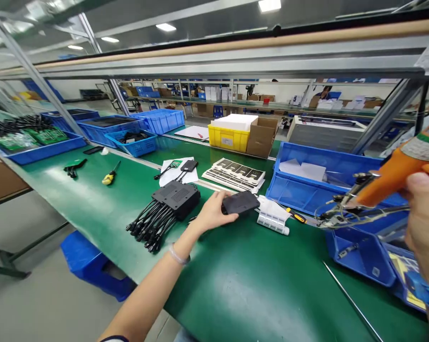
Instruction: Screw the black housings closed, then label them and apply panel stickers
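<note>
Presently the left hand (pixel 210 213) clasps a flat black plastic casing (pixel 240 203) on the green bench mat (pixel 236 275), steadying it. At three o'clock, the right hand (pixel 424 228) grips an orange electric screwdriver (pixel 396 175), tip angled toward the casing.

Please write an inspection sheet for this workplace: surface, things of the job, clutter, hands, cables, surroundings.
Surface: green bench mat, bare in the near part.
Job's things: flat black box on the mat; orange power screwdriver held above the blue bins.
Clutter: white plastic part, stack of printed sheets, yellow-handled screwdriver, yellow crate.
Hands: left hand grips the flat black box at its left end; right hand holds the orange power screwdriver.
Cables: black unit with a bundle of leads lies left of the left hand; thin wires near the driver tip.
Surroundings: blue trays further along the bench, shelving behind.
</note>
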Available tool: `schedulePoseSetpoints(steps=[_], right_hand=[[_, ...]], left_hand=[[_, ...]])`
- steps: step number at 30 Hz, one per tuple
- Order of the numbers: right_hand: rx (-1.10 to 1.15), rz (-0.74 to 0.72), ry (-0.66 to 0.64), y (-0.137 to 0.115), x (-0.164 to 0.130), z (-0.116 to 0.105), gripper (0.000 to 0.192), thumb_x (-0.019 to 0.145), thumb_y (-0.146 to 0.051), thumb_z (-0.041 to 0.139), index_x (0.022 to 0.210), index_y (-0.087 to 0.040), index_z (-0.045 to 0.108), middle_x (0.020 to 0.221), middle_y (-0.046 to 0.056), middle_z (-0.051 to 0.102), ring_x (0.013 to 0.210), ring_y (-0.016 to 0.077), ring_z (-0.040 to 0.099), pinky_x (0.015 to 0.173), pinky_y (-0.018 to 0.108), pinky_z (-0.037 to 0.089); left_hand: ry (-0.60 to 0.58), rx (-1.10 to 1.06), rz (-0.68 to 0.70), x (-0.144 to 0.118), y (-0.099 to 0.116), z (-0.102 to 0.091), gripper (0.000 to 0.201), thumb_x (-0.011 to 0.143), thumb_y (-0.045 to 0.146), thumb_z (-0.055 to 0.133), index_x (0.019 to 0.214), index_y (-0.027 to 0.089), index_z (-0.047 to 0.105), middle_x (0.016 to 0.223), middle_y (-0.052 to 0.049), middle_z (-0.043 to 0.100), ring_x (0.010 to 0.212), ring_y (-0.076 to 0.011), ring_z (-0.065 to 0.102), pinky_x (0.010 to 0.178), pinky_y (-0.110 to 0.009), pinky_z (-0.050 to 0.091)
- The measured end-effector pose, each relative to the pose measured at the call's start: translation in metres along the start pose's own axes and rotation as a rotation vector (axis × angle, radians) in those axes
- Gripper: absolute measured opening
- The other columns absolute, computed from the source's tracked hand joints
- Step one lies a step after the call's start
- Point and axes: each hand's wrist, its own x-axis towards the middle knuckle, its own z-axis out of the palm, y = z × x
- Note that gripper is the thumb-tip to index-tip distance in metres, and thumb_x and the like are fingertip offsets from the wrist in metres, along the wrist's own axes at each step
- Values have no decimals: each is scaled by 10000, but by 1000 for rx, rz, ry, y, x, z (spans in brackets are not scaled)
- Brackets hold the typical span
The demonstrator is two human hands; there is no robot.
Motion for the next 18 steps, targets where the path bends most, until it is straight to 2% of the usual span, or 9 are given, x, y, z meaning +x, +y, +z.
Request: schedulePoseSetpoints(steps=[3,6,8,11,14,17,18], right_hand=[[-85,-91,-11,1,-20,-7,551,760,-527,708,1277,-356,627,1313,86,632,1228,262,584,1055,499,437],[-46,-6,-14,1,-47,-11,609,661,-580,760,1225,-375,659,1277,112,647,1210,317,593,1086,557,422],[-40,97,-83,-1,-70,-15,583,639,-568,764,1190,-406,668,1276,95,648,1215,356,583,1109,590,396],[-128,220,-233,1,-106,-26,562,641,-579,728,1183,-458,636,1300,43,633,1242,387,556,1113,610,386],[-224,233,-380,12,-141,-38,517,702,-583,668,1194,-438,614,1291,35,632,1179,377,605,1063,618,440],[-291,134,-512,23,-170,-40,412,807,-511,611,1182,-341,632,1230,65,656,1051,308,675,938,532,566],[-298,92,-563,25,-177,-37,377,834,-479,601,1168,-312,643,1200,72,666,1015,278,687,893,468,595]], left_hand=[[-92,-10,-77,23,-28,-14,689,697,464,742,1258,142,504,1122,-109,597,1043,-280,589,917,-400,477],[-217,-31,-139,47,-43,-13,662,788,531,636,1281,105,522,1076,-117,650,987,-268,631,887,-381,493],[-345,-54,-149,59,-44,-11,589,787,557,631,1186,124,609,1030,-95,693,962,-265,655,851,-355,511],[-519,-72,-127,65,-34,-12,510,684,533,744,1044,174,688,974,-47,731,925,-262,678,811,-326,531],[-554,-28,-106,48,-14,-10,671,587,465,826,1164,172,648,1094,-85,705,1019,-312,651,903,-391,509],[-464,112,-44,8,9,6,1036,475,307,895,1397,125,458,1359,-207,523,1242,-420,486,1029,-516,406],[-383,255,25,-7,16,14,1105,469,252,890,1443,122,386,1405,-228,462,1273,-431,443,1018,-531,413]])
